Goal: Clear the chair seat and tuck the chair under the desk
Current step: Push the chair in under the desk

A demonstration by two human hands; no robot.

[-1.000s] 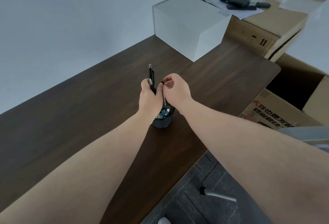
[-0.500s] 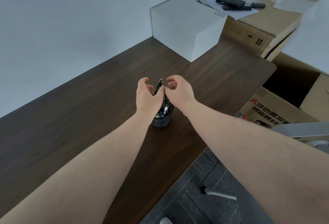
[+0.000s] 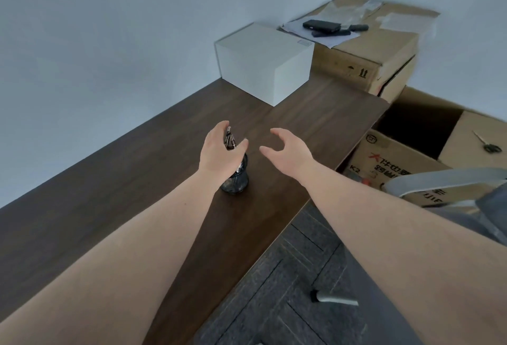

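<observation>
A black mesh pen cup (image 3: 238,182) stands on the dark wooden desk (image 3: 109,180), with several pens (image 3: 230,138) sticking out of its top. My left hand (image 3: 219,149) hovers just over the cup with fingers spread, the pens showing in the gap between thumb and fingers. My right hand (image 3: 288,149) is to the right of the cup, open and apart from it. The grey chair (image 3: 450,182) shows only partly at the right edge, with one leg of its base (image 3: 333,298) over the floor.
A white box (image 3: 263,64) sits at the desk's far end. Beyond it a closed cardboard box (image 3: 370,51) carries papers and black devices. An open cardboard box (image 3: 411,149) stands beside the desk's right end. Dark carpet tiles (image 3: 288,289) cover the floor.
Both hands have let go of the pens, which now stand in the cup. My right hand has drawn away to the right and opened; the left has opened above the cup.
</observation>
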